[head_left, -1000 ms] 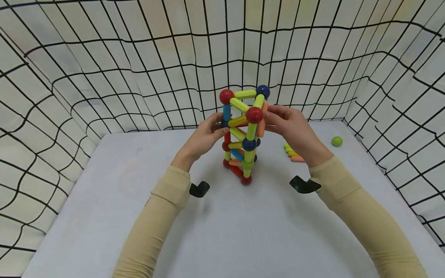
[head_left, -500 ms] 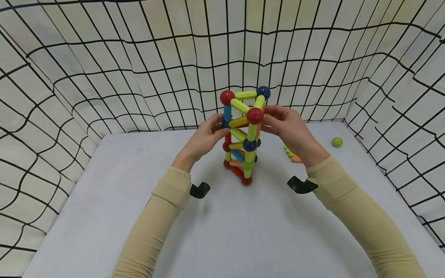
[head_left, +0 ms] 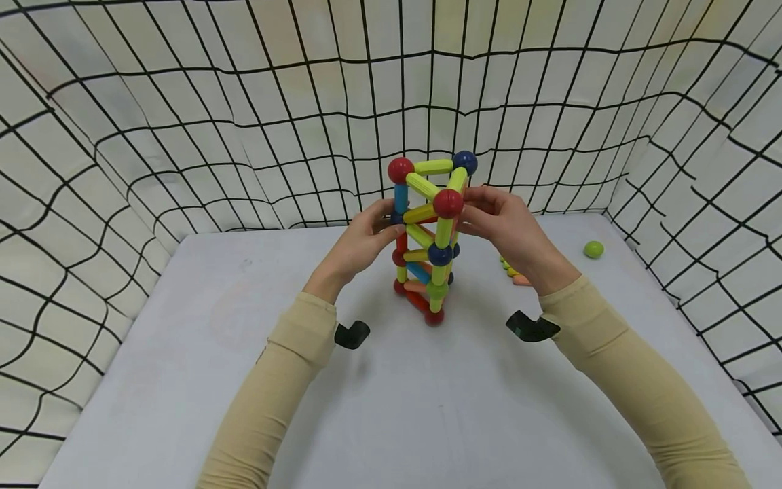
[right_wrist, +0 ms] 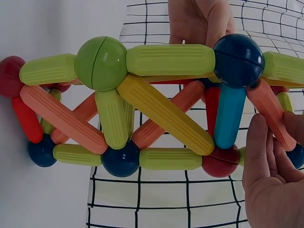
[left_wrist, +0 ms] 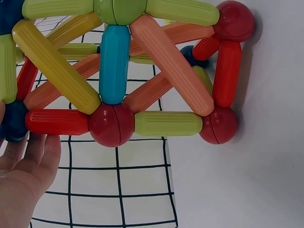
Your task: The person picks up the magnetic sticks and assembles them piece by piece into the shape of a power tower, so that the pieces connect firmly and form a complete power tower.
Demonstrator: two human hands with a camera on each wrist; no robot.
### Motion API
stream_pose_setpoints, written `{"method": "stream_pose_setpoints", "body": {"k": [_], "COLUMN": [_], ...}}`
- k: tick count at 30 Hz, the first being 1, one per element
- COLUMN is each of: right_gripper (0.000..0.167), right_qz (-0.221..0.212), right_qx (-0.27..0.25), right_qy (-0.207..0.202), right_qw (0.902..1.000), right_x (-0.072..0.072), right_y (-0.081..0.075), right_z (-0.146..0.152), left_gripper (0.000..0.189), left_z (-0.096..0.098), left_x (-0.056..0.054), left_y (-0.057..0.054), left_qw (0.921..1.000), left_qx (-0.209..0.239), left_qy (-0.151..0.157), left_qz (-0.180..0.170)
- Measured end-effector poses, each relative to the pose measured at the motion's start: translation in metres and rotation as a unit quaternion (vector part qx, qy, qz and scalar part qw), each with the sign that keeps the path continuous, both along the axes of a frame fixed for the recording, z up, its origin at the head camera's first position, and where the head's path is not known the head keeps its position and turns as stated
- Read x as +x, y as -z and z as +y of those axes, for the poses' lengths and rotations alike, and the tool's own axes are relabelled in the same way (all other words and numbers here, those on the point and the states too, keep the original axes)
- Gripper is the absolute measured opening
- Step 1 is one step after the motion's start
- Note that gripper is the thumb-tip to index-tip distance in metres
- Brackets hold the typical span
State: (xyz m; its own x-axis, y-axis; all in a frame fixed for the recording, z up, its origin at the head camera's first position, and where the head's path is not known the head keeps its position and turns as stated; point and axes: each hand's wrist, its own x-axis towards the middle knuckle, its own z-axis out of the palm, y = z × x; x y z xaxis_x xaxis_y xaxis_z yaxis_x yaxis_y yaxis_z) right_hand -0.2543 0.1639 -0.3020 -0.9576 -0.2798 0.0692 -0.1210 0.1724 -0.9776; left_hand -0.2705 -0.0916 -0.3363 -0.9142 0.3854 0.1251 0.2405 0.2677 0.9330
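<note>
A tall tower [head_left: 437, 275] of colourful magnetic rods and balls stands upright on the table. My left hand [head_left: 360, 241] grips its left column around a dark blue ball [left_wrist: 14, 121], fingers behind, under a red rod [left_wrist: 58, 122]. On the other side my right hand [head_left: 504, 221] pinches an orange rod [right_wrist: 271, 114] between thumb and fingers. That rod slants across a side of the tower's top level, one end right at a dark blue ball [right_wrist: 238, 60], the other beside a lower blue ball [right_wrist: 297, 156]. In the head view the rod is mostly hidden behind the tower.
Several loose yellow-green and orange rods [head_left: 521, 279] lie on the white table [head_left: 403, 407] behind my right wrist. A lime green ball [head_left: 593, 249] sits farther right. Black-grid netting [head_left: 275, 136] rises along the back and both sides.
My right hand has moved slightly left, bringing the orange rod from outside the tower's right side in against it. My left hand has stayed on the column.
</note>
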Motion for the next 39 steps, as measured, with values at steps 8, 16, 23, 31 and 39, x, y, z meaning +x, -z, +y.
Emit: {"method": "stream_pose_setpoints", "body": {"k": [8, 16, 23, 31, 39], "right_gripper": [0.042, 0.041, 0.045, 0.045, 0.045], "right_qz": [-0.001, -0.004, 0.007, 0.002, 0.017], "right_qx": [0.004, 0.001, -0.011, -0.016, -0.038], "right_qy": [-0.004, -0.009, -0.01, -0.011, -0.02], "right_qw": [1.0, 0.9999, 0.9999, 0.9998, 0.9989], "right_x": [0.0, -0.001, -0.001, 0.001, 0.001], "right_y": [0.001, 0.004, 0.007, 0.007, 0.005], "right_z": [0.001, -0.001, -0.002, -0.002, -0.005], "left_gripper": [0.047, 0.035, 0.041, 0.047, 0.042], "left_z": [0.0, 0.016, 0.051, 0.063, 0.056], "left_x": [-0.001, 0.022, 0.064, 0.07, 0.066], "left_y": [0.002, 0.01, 0.019, 0.021, 0.019], "left_qw": [1.0, 0.9766, 0.9277, 0.9393, 0.9438], "left_qx": [-0.004, -0.002, -0.03, -0.071, -0.043], "left_qy": [-0.006, -0.138, -0.139, -0.125, -0.114], "left_qz": [-0.003, 0.165, 0.345, 0.312, 0.307]}}
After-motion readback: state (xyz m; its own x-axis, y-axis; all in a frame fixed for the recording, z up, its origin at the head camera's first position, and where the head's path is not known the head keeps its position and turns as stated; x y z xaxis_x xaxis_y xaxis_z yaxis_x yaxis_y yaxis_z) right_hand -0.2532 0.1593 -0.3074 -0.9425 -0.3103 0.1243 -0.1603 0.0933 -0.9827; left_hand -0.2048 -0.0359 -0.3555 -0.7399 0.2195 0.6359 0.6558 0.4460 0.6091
